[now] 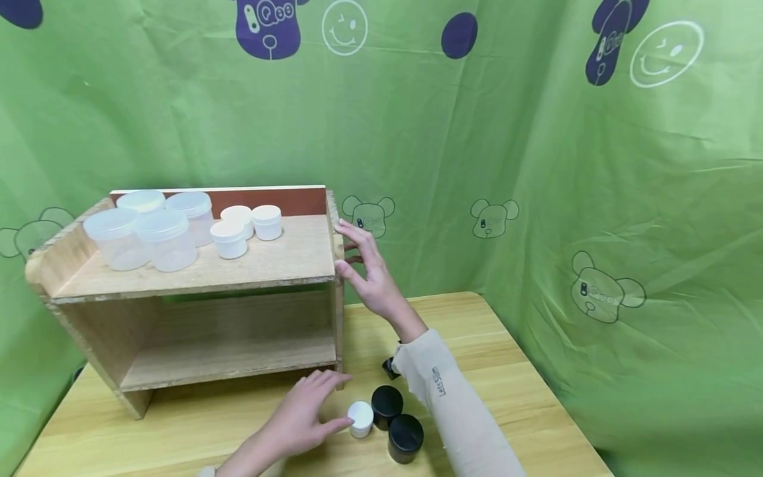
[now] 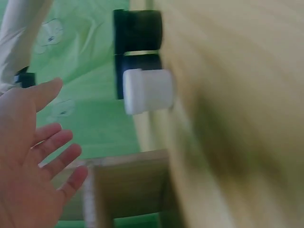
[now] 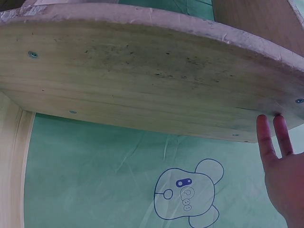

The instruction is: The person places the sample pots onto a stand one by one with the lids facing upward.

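My right hand (image 1: 371, 277) is at the right side panel of a two-tier wooden shelf (image 1: 241, 268). In the right wrist view, two straight fingertips (image 3: 262, 124) meet the outer face of that panel (image 3: 142, 78). Low in front of the shelf, my left hand (image 1: 303, 416) has its fingers spread and nothing in its palm. Its thumb points toward a small white lidded jar (image 1: 360, 420) standing on the table. The left wrist view shows a gap between the thumb and this white jar (image 2: 148, 91). Two black lidded jars (image 1: 387, 405) stand right beside it.
Several large translucent tubs (image 1: 169, 242) and three small white jars (image 1: 230, 240) stand on the shelf's upper board. The lower tier (image 1: 232, 338) is open at the front. A small black object (image 1: 390, 368) shows by my right sleeve. Green curtains (image 1: 417, 146) enclose the wooden table (image 1: 465, 318).
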`<state>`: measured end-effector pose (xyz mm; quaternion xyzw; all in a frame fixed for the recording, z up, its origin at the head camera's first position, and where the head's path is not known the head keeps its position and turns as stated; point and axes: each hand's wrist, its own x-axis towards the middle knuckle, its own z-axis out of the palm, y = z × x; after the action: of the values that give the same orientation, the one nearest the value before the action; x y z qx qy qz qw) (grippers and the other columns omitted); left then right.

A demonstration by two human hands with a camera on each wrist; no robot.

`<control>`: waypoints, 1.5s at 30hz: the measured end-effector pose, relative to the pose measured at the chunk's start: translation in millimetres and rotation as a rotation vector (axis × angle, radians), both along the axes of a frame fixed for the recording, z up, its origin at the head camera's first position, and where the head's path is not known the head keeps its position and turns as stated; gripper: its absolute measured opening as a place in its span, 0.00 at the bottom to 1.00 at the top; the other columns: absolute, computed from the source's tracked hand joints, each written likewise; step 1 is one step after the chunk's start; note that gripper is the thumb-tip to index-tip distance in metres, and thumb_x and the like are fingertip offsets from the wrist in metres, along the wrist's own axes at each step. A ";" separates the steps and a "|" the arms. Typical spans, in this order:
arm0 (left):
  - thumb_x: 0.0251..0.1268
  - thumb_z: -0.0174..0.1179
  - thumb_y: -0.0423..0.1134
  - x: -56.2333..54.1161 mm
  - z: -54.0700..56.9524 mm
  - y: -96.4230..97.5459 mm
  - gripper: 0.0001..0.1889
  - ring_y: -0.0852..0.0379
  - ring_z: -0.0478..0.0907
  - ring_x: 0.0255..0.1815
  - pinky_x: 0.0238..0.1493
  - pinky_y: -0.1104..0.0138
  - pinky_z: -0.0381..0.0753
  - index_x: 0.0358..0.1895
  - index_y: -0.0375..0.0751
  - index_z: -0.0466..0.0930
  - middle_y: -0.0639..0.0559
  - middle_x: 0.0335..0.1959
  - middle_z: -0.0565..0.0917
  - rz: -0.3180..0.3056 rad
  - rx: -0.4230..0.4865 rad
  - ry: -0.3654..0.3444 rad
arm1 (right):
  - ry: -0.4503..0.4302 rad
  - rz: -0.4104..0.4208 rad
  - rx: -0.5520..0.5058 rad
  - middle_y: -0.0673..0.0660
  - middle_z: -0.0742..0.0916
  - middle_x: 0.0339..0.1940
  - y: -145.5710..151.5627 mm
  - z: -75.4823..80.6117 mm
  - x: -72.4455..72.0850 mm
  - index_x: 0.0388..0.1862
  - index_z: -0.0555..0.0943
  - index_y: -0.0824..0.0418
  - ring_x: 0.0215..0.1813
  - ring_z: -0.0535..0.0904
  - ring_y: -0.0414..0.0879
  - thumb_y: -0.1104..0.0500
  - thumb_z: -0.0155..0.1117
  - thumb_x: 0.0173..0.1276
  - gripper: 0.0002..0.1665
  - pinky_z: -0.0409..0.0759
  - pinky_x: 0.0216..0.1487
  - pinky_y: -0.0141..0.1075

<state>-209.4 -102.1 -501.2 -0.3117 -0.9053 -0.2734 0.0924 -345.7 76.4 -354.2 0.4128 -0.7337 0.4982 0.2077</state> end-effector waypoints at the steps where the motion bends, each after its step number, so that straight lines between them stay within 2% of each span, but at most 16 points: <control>1: 0.64 0.71 0.55 0.0 -3.8 1.0 0.33 0.49 0.77 0.67 0.70 0.41 0.74 0.70 0.50 0.74 0.57 0.66 0.81 -0.007 -0.002 -0.031 | -0.001 0.001 0.001 0.52 0.63 0.83 -0.1 0.2 0.2 0.80 0.62 0.53 0.64 0.74 0.56 0.38 0.52 0.80 0.38 0.81 0.63 0.50; 4: 0.64 0.70 0.55 -0.4 -13.2 3.8 0.33 0.43 0.76 0.69 0.72 0.38 0.70 0.69 0.47 0.75 0.54 0.66 0.81 -0.027 -0.007 -0.083 | 0.000 0.004 0.002 0.53 0.63 0.83 -0.2 0.6 0.5 0.81 0.61 0.53 0.64 0.74 0.57 0.43 0.54 0.80 0.36 0.81 0.63 0.50; 6: 0.64 0.70 0.55 -1.2 -18.4 5.3 0.33 0.44 0.77 0.68 0.72 0.39 0.70 0.69 0.46 0.75 0.54 0.65 0.81 -0.036 -0.007 -0.094 | 0.001 0.006 0.003 0.53 0.62 0.83 -0.3 0.9 0.6 0.81 0.61 0.53 0.64 0.74 0.59 0.44 0.54 0.80 0.36 0.81 0.63 0.50; 13: 0.63 0.71 0.55 -7.5 -29.7 10.8 0.31 0.47 0.80 0.64 0.69 0.40 0.74 0.66 0.46 0.77 0.55 0.62 0.83 -0.046 -0.006 -0.112 | -0.001 0.001 0.007 0.51 0.62 0.83 -1.5 2.6 0.7 0.80 0.61 0.53 0.64 0.74 0.56 0.32 0.50 0.79 0.42 0.81 0.63 0.48; 18: 0.62 0.72 0.56 -10.7 -34.6 15.8 0.29 0.48 0.80 0.62 0.66 0.41 0.76 0.62 0.49 0.78 0.58 0.59 0.83 -0.047 -0.012 -0.130 | 0.001 0.004 0.005 0.51 0.63 0.83 -1.5 3.3 0.4 0.80 0.61 0.54 0.64 0.74 0.57 0.31 0.49 0.78 0.42 0.81 0.63 0.48; 22: 0.62 0.72 0.55 -11.3 -38.8 19.8 0.25 0.53 0.80 0.58 0.60 0.48 0.80 0.58 0.51 0.79 0.60 0.56 0.84 -0.051 -0.025 -0.116 | 0.001 0.003 0.006 0.52 0.63 0.83 -0.9 2.5 0.4 0.80 0.61 0.53 0.64 0.74 0.59 0.31 0.49 0.78 0.42 0.81 0.63 0.49; 28: 0.63 0.72 0.52 -11.1 -40.4 21.6 0.21 0.55 0.80 0.57 0.59 0.50 0.81 0.56 0.52 0.80 0.60 0.55 0.84 -0.043 -0.027 -0.108 | 0.006 0.011 0.003 0.52 0.62 0.83 -1.4 0.9 -0.3 0.80 0.61 0.54 0.63 0.74 0.62 0.32 0.49 0.79 0.42 0.81 0.62 0.51; 34: 0.64 0.71 0.51 -12.4 -42.8 21.9 0.22 0.53 0.80 0.59 0.61 0.50 0.80 0.59 0.49 0.80 0.58 0.56 0.84 -0.051 -0.042 -0.112 | 0.002 -0.002 0.005 0.51 0.63 0.83 -0.7 1.6 -0.4 0.80 0.61 0.53 0.64 0.74 0.58 0.30 0.49 0.78 0.43 0.81 0.63 0.49; 40: 0.65 0.70 0.50 -13.5 -44.5 21.5 0.21 0.58 0.79 0.57 0.60 0.55 0.80 0.57 0.49 0.80 0.59 0.55 0.83 -0.061 -0.041 -0.136 | 0.002 -0.005 0.009 0.52 0.63 0.83 -0.4 1.3 -0.1 0.81 0.61 0.53 0.64 0.74 0.58 0.31 0.49 0.78 0.42 0.81 0.63 0.49; 45: 0.66 0.69 0.50 -11.5 -41.0 19.3 0.20 0.59 0.79 0.55 0.59 0.57 0.81 0.58 0.49 0.79 0.59 0.54 0.82 -0.057 -0.031 -0.134 | -0.008 -0.009 0.013 0.51 0.62 0.83 0.1 0.7 0.6 0.81 0.61 0.53 0.64 0.74 0.54 0.30 0.48 0.78 0.43 0.81 0.63 0.47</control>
<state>-220.9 -82.8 -542.1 -0.3198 -0.9043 -0.2820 0.0190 -345.0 76.6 -353.5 0.4088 -0.7397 0.4940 0.2042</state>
